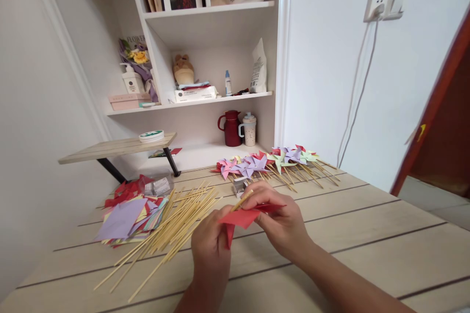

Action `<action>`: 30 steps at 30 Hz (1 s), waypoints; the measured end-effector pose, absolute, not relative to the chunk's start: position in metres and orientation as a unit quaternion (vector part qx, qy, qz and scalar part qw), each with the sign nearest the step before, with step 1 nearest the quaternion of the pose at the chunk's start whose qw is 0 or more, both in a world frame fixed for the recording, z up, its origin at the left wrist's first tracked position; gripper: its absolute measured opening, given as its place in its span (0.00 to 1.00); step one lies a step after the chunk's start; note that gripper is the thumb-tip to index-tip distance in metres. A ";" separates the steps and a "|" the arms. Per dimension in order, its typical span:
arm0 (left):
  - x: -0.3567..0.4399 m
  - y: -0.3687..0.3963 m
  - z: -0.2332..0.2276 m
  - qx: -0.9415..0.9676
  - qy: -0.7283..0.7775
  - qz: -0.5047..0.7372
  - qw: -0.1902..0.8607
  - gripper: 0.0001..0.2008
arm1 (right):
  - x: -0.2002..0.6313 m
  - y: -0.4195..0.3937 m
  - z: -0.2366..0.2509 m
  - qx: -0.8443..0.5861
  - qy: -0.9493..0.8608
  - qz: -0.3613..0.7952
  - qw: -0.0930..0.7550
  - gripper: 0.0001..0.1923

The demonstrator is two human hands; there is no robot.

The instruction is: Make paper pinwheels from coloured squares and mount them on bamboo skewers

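Observation:
Between my hands, above the table, is a red paper pinwheel piece (240,218) with folded, bent points. My left hand (211,239) is closed on its left side, fingers curled round the paper. My right hand (277,217) pinches the paper's right side. A short length of wooden stick (242,200) shows just behind the paper, against my right fingers; the rest of it is hidden. Beyond my hands stands a small open box (240,187), its contents too small to make out. Loose wooden sticks (183,220) lie in a spread pile to the left of my left hand.
Colored paper sheets (123,220) are heaped at the left, beside a clear plastic box (157,186). Finished pinwheels (253,164) on sticks lie along the table's back edge. A small raised wooden shelf (117,149) stands at the back left, below white wall shelves (209,14).

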State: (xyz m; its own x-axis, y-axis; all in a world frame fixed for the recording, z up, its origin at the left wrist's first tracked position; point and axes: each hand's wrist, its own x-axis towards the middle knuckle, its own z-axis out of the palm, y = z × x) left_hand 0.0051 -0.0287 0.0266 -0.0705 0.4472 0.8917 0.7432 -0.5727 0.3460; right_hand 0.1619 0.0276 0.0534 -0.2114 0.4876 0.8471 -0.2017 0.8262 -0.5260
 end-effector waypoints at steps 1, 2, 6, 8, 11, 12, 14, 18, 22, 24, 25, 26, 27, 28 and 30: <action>0.005 -0.028 0.026 -0.670 -0.445 -0.579 0.133 0.13 | 0.162 0.027 0.054 -0.099 -0.727 0.278 0.620 0.05; 0.004 -0.028 0.026 -0.670 -0.444 -0.578 0.139 0.13 | 0.162 0.027 0.054 -0.100 -0.727 0.279 0.620 0.05; 0.003 -0.028 0.025 -0.671 -0.446 -0.569 0.164 0.12 | 0.162 0.026 0.055 -0.096 -0.728 0.280 0.618 0.07; 0.002 -0.028 0.025 -0.671 -0.446 -0.565 0.178 0.11 | 0.162 0.026 0.055 -0.095 -0.728 0.283 0.617 0.07; 0.002 -0.029 0.026 -0.672 -0.438 -0.557 0.214 0.11 | 0.162 0.025 0.056 -0.096 -0.727 0.287 0.617 0.08; 0.002 -0.029 0.026 -0.675 -0.435 -0.551 0.228 0.10 | 0.162 0.025 0.056 -0.097 -0.726 0.288 0.617 0.08; 0.002 -0.030 0.027 -0.676 -0.429 -0.542 0.256 0.10 | 0.162 0.024 0.056 -0.096 -0.726 0.290 0.616 0.08; 0.002 -0.031 0.030 -0.668 -0.422 -0.536 0.297 0.09 | 0.162 0.023 0.056 -0.094 -0.725 0.298 0.614 0.07; -0.001 -0.034 0.032 -0.673 -0.420 -0.516 0.323 0.11 | 0.162 0.022 0.057 -0.100 -0.721 0.305 0.614 0.06; -0.001 -0.034 0.032 -0.670 -0.424 -0.521 0.316 0.11 | 0.162 0.022 0.056 -0.102 -0.720 0.314 0.610 0.06; 0.000 -0.033 0.031 -0.666 -0.426 -0.534 0.300 0.11 | 0.162 0.022 0.056 -0.101 -0.720 0.319 0.608 0.06; 0.002 -0.032 0.030 -0.662 -0.428 -0.554 0.269 0.10 | 0.163 0.023 0.056 -0.097 -0.720 0.323 0.607 0.06; 0.004 -0.030 0.029 -0.656 -0.431 -0.581 0.216 0.10 | 0.163 0.024 0.055 -0.090 -0.719 0.326 0.607 0.06; 0.007 -0.029 0.028 -0.647 -0.438 -0.609 0.140 0.10 | 0.163 0.025 0.055 -0.081 -0.718 0.328 0.608 0.06; 0.014 -0.027 0.027 -0.606 -0.447 -0.655 -0.059 0.11 | 0.163 0.028 0.054 -0.062 -0.715 0.326 0.615 0.07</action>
State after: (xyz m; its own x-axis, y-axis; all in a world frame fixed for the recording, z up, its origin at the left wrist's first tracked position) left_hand 0.0135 -0.0269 0.0274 -0.2578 0.6188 0.7420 0.4653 -0.5936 0.6567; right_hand 0.1634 0.0278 0.0543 -0.2352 0.4900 0.8394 -0.3128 0.7795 -0.5427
